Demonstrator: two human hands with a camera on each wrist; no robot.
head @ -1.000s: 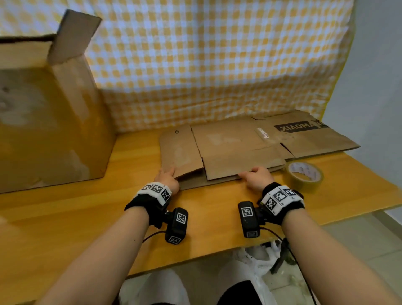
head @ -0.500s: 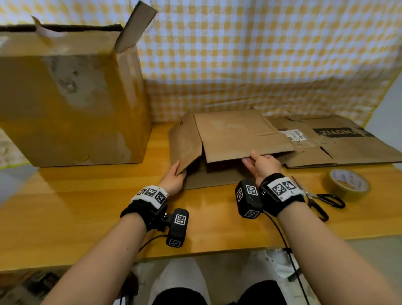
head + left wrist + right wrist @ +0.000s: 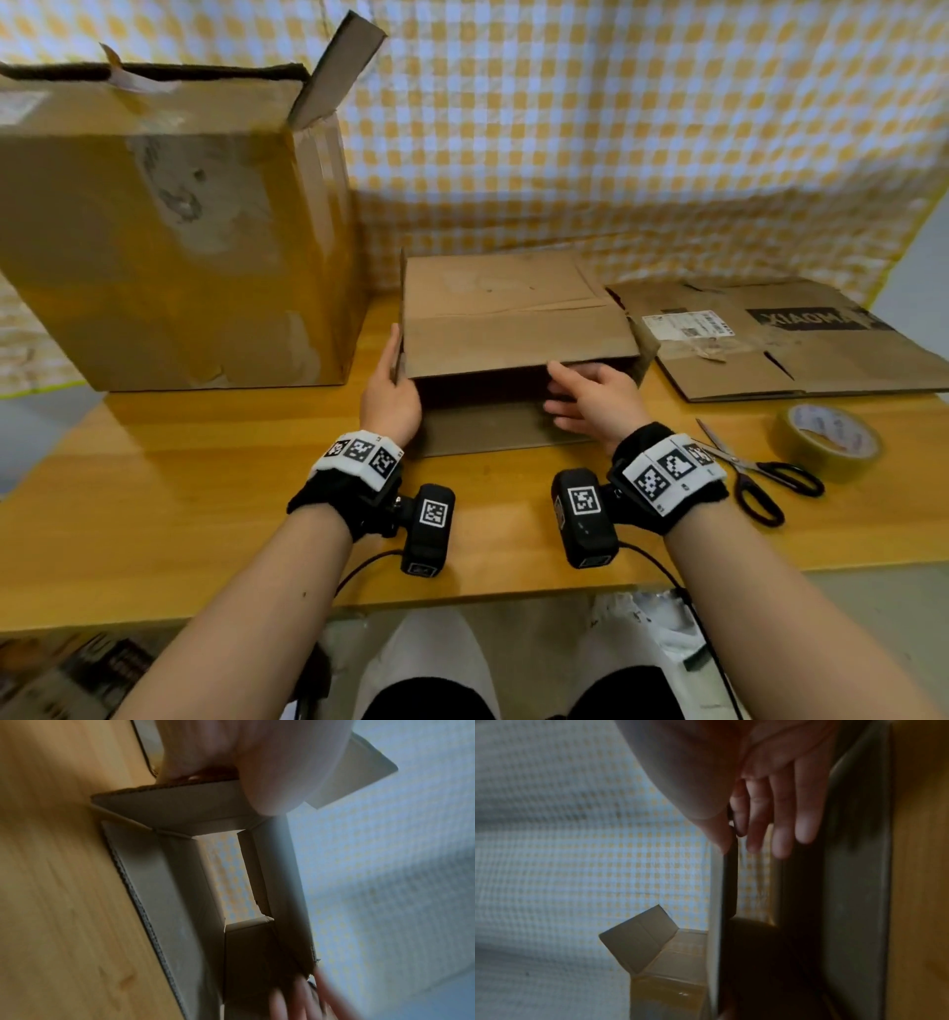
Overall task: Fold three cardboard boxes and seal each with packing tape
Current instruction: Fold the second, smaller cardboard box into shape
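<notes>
A small brown cardboard box (image 3: 513, 329) stands in the middle of the wooden table (image 3: 205, 488), pulled up into an open tube with its dark opening towards me. My left hand (image 3: 387, 395) grips its left wall at the front edge, thumb up along the side; the left wrist view shows this hand (image 3: 270, 760) pinching that edge and looks through the box (image 3: 180, 874). My right hand (image 3: 590, 398) is at the opening with straight, spread fingers. In the right wrist view, the right hand (image 3: 770, 801) has its thumb outside the top panel (image 3: 716, 902) and its fingers inside.
A tall open cardboard box (image 3: 169, 231) stands at the left. A flattened printed box (image 3: 770, 344) lies at the right. A roll of packing tape (image 3: 827, 442) and black-handled scissors (image 3: 755, 478) lie near the table's front right edge. A checked cloth (image 3: 616, 128) hangs behind.
The small box has risen from nearly flat into an open tube. My left hand moved up onto its left wall. My right hand let go of the top panel's front edge and spread at the opening.
</notes>
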